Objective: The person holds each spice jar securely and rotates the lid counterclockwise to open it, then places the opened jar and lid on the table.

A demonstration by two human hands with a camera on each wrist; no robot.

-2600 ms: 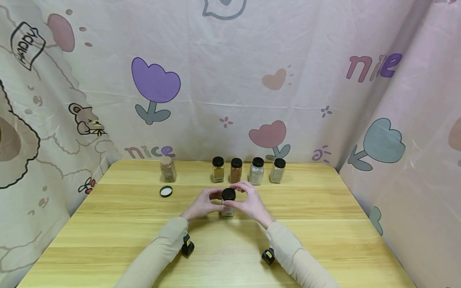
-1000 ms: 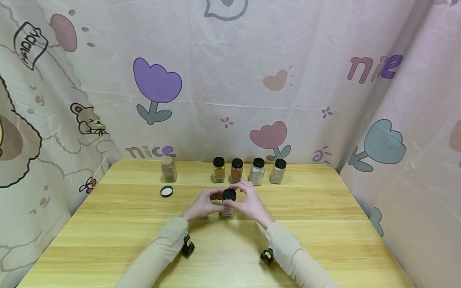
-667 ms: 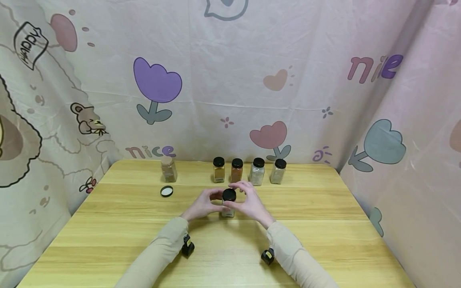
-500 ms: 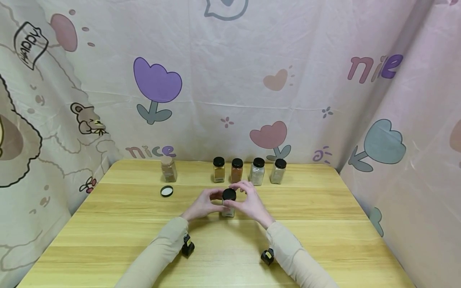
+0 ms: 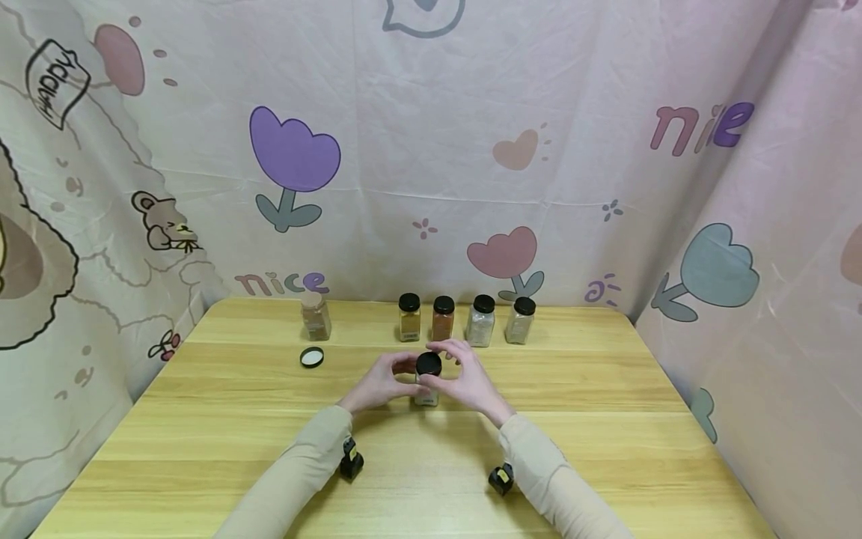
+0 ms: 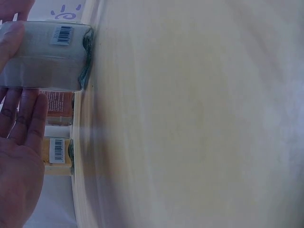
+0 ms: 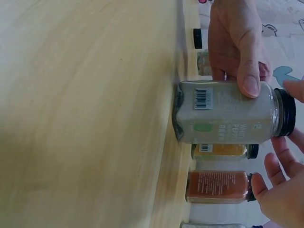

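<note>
A clear spice jar (image 5: 427, 395) of pale powder stands upright mid-table between both hands. Its label in the right wrist view carries a barcode and partly legible "WHITE" lettering. The left hand (image 5: 382, 383) holds the jar's body from the left, its thumb (image 7: 249, 78) lying along the glass. Around the black lid (image 7: 286, 112), the right hand (image 5: 468, 380) has its thumb and fingers curled. From the left wrist, the jar (image 6: 47, 57) shows its base end, with the lid out of frame.
Behind stand jars of yellow powder (image 5: 409, 322), orange-red powder (image 5: 442, 323), and two pale ones (image 5: 480, 326), (image 5: 519, 326), all black-capped. Further left is a lidless jar of brownish-pink powder (image 5: 316, 322); a loose black lid (image 5: 311, 358) lies before it. A printed curtain (image 5: 404, 150) closes off the back.
The jar and both hands stay in practically the same place. Only the right fingers shift slightly at the lid.
</note>
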